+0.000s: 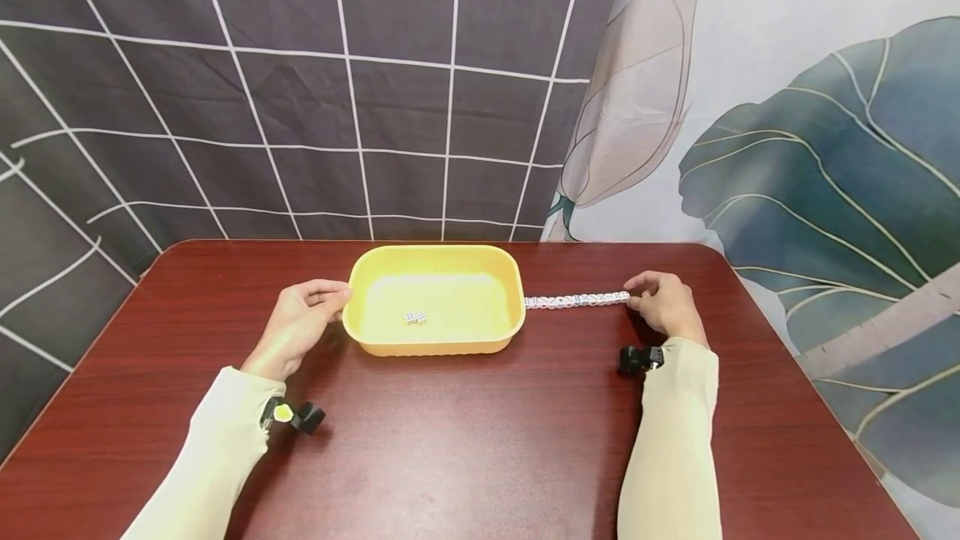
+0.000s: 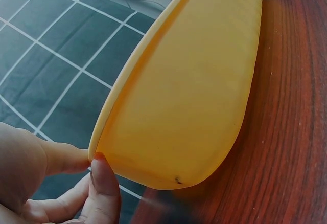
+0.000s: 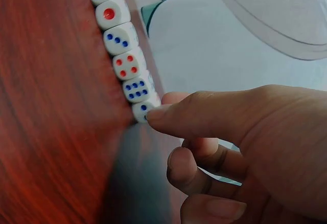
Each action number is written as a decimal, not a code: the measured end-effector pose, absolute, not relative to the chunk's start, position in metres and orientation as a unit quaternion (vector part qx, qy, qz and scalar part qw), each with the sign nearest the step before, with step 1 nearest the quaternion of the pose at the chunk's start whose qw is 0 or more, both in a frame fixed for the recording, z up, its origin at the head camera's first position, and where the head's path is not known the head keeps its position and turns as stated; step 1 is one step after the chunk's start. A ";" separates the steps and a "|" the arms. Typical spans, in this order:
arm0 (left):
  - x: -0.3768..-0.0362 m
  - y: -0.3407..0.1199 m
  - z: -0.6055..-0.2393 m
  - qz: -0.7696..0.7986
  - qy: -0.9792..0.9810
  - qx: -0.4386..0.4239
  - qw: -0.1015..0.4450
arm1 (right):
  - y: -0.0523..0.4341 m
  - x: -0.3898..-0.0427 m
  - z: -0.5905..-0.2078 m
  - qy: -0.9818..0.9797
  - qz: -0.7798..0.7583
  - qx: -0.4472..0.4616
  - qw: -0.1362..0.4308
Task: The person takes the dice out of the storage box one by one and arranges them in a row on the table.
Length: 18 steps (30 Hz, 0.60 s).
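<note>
A row of white dice [image 1: 576, 300] lies on the dark red table [image 1: 465, 440], its long axis running sideways from the right wall of the yellow tray [image 1: 517, 307] out to the right hand [image 1: 663, 302], whose thumb touches the end die while the other fingers curl loosely. The left hand [image 1: 300, 323], well apart on the tray's far side, pinches its left rim. Two loose dice [image 1: 415, 318] sit inside the tray; whether the row's inner end touches the tray is hard to make out.
</note>
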<state>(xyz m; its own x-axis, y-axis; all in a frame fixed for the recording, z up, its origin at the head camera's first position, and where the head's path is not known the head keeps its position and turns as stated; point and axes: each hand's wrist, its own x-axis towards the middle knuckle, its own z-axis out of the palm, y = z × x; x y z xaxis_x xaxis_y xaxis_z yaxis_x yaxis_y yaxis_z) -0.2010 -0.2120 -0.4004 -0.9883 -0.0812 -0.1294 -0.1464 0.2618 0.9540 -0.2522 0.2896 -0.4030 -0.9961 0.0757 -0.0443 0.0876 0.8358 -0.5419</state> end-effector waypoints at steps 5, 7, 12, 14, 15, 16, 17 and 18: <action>-0.202 -0.211 -0.400 0.606 0.792 -0.073 0.032 | 0.286 -0.252 -0.396 0.956 -0.291 0.039 0.007; -0.202 -0.212 -0.400 0.605 0.792 -0.073 0.034 | 0.284 -0.251 -0.392 0.955 -0.293 0.035 0.004; -0.202 -0.212 -0.400 0.606 0.791 -0.073 0.032 | 0.279 -0.251 -0.384 0.955 -0.296 0.005 -0.009; -0.203 -0.212 -0.400 0.607 0.791 -0.072 0.031 | 0.277 -0.251 -0.382 0.955 -0.298 -0.010 -0.010; -0.203 -0.212 -0.401 0.607 0.791 -0.072 0.030 | 0.276 -0.251 -0.380 0.954 -0.301 -0.016 -0.008; -0.202 -0.212 -0.401 0.608 0.790 -0.072 0.029 | 0.274 -0.251 -0.379 0.953 -0.302 -0.020 -0.006; -0.202 -0.212 -0.401 0.608 0.790 -0.071 0.029 | 0.273 -0.251 -0.378 0.953 -0.301 -0.024 -0.006; -0.202 -0.212 -0.401 0.608 0.790 -0.071 0.028 | 0.272 -0.251 -0.377 0.953 -0.301 -0.026 -0.006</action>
<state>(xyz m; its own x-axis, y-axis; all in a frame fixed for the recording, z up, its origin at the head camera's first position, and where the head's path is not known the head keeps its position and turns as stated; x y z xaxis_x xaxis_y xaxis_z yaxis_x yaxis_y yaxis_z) -0.2023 -0.2118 -0.4009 -0.9883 -0.0779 -0.1312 -0.1468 0.2498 0.9571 -0.2506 0.2719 -0.3774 -0.9986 -0.0454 0.0264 -0.0524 0.8179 -0.5730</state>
